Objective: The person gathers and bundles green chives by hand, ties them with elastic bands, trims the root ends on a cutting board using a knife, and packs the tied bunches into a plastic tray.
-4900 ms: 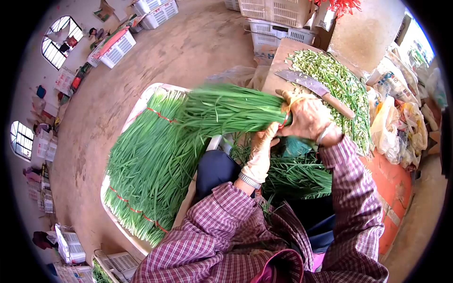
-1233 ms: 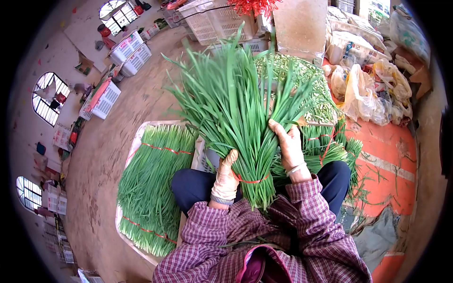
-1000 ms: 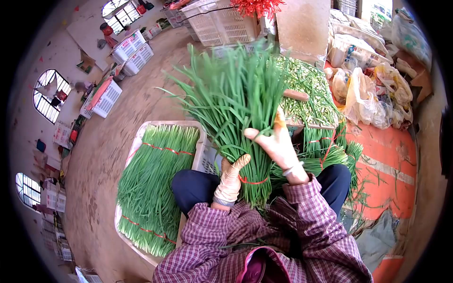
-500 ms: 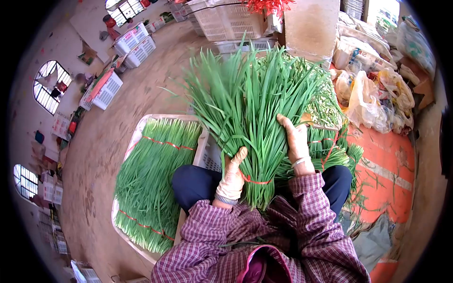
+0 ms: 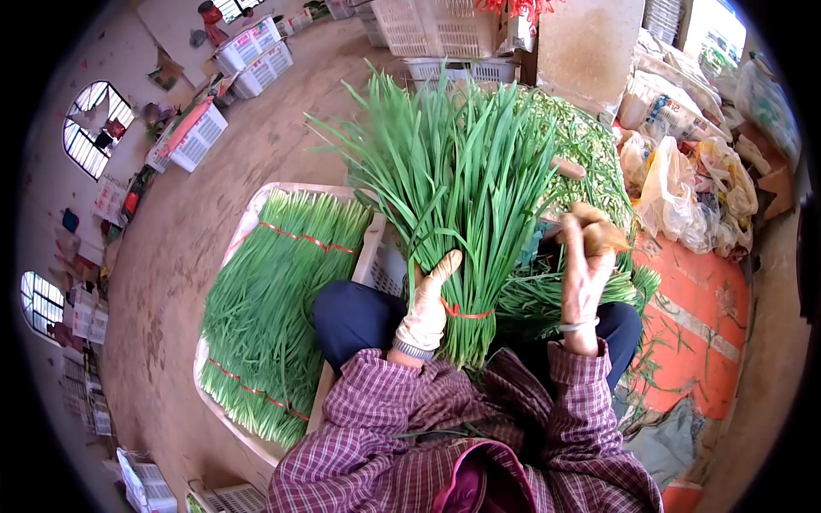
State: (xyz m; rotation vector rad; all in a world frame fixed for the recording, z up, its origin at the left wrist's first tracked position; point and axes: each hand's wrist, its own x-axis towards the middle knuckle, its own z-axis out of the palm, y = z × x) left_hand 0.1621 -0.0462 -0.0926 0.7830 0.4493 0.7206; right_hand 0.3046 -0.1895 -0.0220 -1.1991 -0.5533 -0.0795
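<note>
A large bunch of garlic chives [image 5: 466,205] stands upright between my knees, a red tie [image 5: 466,314] around its lower part. My left hand [image 5: 428,301], in a pale glove, grips the bunch from its left side just above the tie. Off to the right of the leaves is my right hand [image 5: 586,265], apart from the bunch. Its thumb points up and its brown-covered fingers are bent and slightly blurred; I see nothing held in them. Below and behind it lie more chives [image 5: 564,292].
A pale crate [image 5: 374,248] on my left holds tied chives [image 5: 282,316]. Loose cut stems [image 5: 590,145] are piled ahead, with a brown rounded object [image 5: 569,168] before them. Plastic bags [image 5: 671,192] and an orange sheet [image 5: 705,286] lie right. White crates [image 5: 436,30] stand ahead.
My right hand has let go of the bunch and moved right and slightly down. My left hand keeps its hold. The view has shifted slightly.
</note>
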